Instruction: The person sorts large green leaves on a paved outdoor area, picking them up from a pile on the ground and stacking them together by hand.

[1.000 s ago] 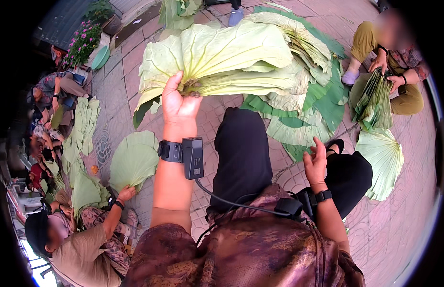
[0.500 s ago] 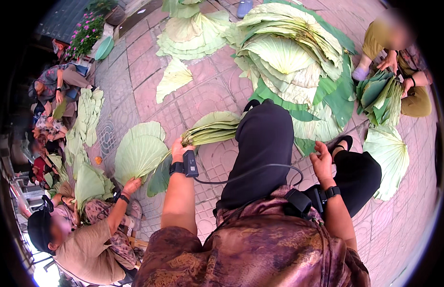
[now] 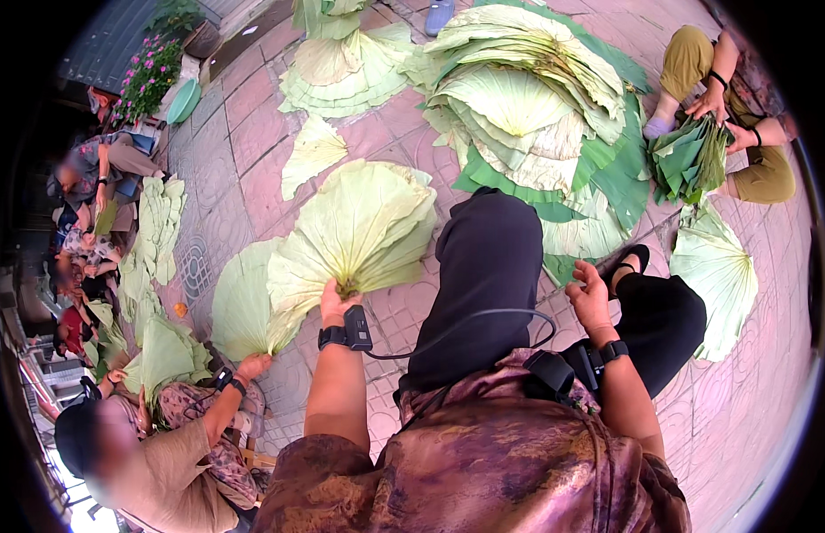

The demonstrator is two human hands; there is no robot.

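Observation:
My left hand [image 3: 338, 304] is closed around the gathered stem end of a stack of pale green lotus leaves [image 3: 359, 218]. The stack fans out away from me with its broad face up, and it partly overlaps a lotus leaf [image 3: 237, 298] held by a co-worker's hand [image 3: 253, 364] on my left. Near my right knee, my right hand [image 3: 591, 300] is raised with loosely bent fingers apart and holds nothing I can see. Both my wrists wear dark straps, and a cable runs from the left one across my thigh.
A big pile of lotus leaves [image 3: 519, 107] lies ahead, on darker green leaves. Another stack [image 3: 350, 80] and a folded leaf [image 3: 312, 153] lie left of it. At right a person holds a dark green bundle [image 3: 690, 163] near a leaf [image 3: 716, 280]. Several people sit along the left.
My left hand has turned the leaf stack from edge-on, pointing right, to face up and pointing away, nearer the co-worker's leaf. My right hand has barely moved.

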